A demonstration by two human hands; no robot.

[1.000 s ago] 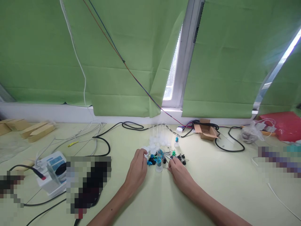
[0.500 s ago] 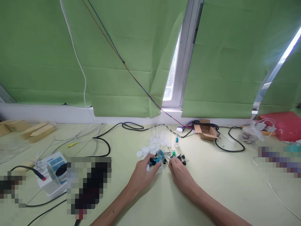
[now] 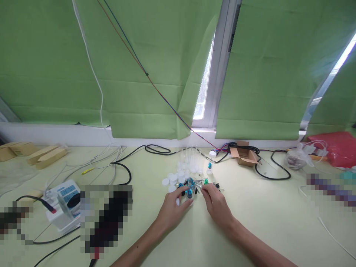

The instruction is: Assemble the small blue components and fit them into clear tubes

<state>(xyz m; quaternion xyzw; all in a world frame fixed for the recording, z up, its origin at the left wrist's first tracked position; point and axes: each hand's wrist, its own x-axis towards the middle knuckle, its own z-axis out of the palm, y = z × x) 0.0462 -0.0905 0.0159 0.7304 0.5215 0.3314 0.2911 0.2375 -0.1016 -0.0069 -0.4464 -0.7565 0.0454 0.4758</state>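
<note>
My left hand (image 3: pixel 171 210) is closed, with thumb and fingers around a clear plastic tube (image 3: pixel 191 202) held upright. A small blue and dark part (image 3: pixel 190 193) shows inside this tube. My right hand (image 3: pixel 218 205) is pinched on a thin silver tool that looks like tweezers (image 3: pixel 198 185), its tip close to the tube's upper end. Behind and between the hands lie small dark, blue and metal parts, partly covered by my fingers. Among them is a green part (image 3: pixel 206 181). Several white round caps (image 3: pixel 172 177) lie beyond my left hand.
Several clear tubes (image 3: pixel 191 161) stand behind the caps. Right of them is a white-capped tube (image 3: pixel 212 154) with a blue part inside. An open cardboard box (image 3: pixel 244 158) and black cables (image 3: pixel 157 150) lie at the back. A white power strip (image 3: pixel 62 207) sits at left.
The blue part in the tube shows lower and more clearly. My left thumb has shifted down a little, and my right hand has moved slightly right.
</note>
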